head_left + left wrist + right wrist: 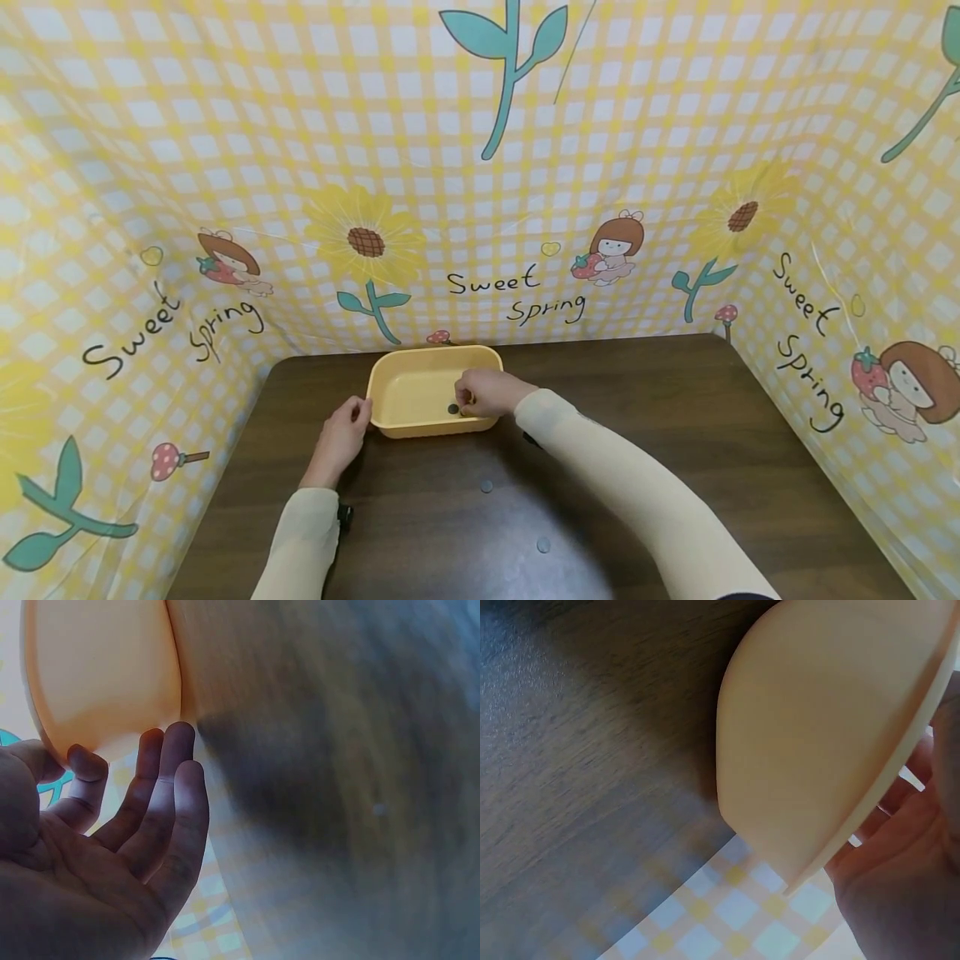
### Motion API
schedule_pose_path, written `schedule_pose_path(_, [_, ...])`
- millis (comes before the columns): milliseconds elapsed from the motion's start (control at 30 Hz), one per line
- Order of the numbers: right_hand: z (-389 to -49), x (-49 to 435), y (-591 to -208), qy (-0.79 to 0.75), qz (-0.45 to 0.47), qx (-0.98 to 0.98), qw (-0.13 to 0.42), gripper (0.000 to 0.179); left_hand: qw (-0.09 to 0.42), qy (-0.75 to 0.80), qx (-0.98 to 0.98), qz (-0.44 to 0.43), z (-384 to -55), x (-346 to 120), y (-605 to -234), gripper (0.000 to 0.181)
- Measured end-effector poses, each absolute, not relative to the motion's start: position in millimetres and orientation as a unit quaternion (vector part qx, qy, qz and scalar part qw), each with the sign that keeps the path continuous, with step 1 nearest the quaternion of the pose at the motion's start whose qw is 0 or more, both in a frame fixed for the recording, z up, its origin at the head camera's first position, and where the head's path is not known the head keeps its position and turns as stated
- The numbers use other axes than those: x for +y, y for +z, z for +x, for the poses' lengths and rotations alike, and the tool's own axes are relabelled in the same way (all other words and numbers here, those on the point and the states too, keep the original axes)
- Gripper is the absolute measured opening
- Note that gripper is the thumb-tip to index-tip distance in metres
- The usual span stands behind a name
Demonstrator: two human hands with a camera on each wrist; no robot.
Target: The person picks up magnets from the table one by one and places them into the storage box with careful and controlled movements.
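Observation:
A shallow pale-yellow plastic basin (408, 431) stands at the back of the brown table. At its left end my left hand (345, 435) pinches the rim between thumb and index finger, the other fingers loosely bent beside the wall in the left wrist view. My right hand (489, 393) reaches over the front right rim into the basin, fingers bent downward. A small dark round disc (453, 409) shows right at its fingertips. In the right wrist view the basin wall (802, 742) hides those fingertips, and I cannot tell whether they grip anything.
Two small grey discs lie on the table in front of the basin, one nearer disc (543, 545) and one farther disc (487, 486). Yellow checked cloth (480, 208) with printed flowers hangs round the back and both sides of the table (637, 417).

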State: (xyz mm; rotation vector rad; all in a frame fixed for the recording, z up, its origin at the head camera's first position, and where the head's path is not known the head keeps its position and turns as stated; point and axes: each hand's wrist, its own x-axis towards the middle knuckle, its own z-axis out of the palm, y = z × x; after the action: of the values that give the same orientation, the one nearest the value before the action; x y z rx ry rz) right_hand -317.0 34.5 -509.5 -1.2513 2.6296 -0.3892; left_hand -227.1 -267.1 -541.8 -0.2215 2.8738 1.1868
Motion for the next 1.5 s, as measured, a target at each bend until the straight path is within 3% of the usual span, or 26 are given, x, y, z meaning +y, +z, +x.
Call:
schedule_pose_path(300, [-316.4, 31.7, -507.5, -0.138, -0.402, 0.895, 0.136, 0.006, 0.018, 0.381, 0.921, -0.076, -225.9, -267.0, -541.5, 0.045])
schedule_pose_path(900, [-312.4, 29.4, -507.9, -0.122, -0.373, 0.912, 0.119, 0.008, 0.016, 0.383, 0.92, -0.076, -226.2, -267.9, -541.5, 0.046])
schedule_pose_path(1500, [-314.0, 41.4, -510.1, -0.179, -0.41, 0.89, 0.085, 0.008, 0.018, 0.391, 0.917, -0.078, -227.0, -267.9, -542.0, 0.044])
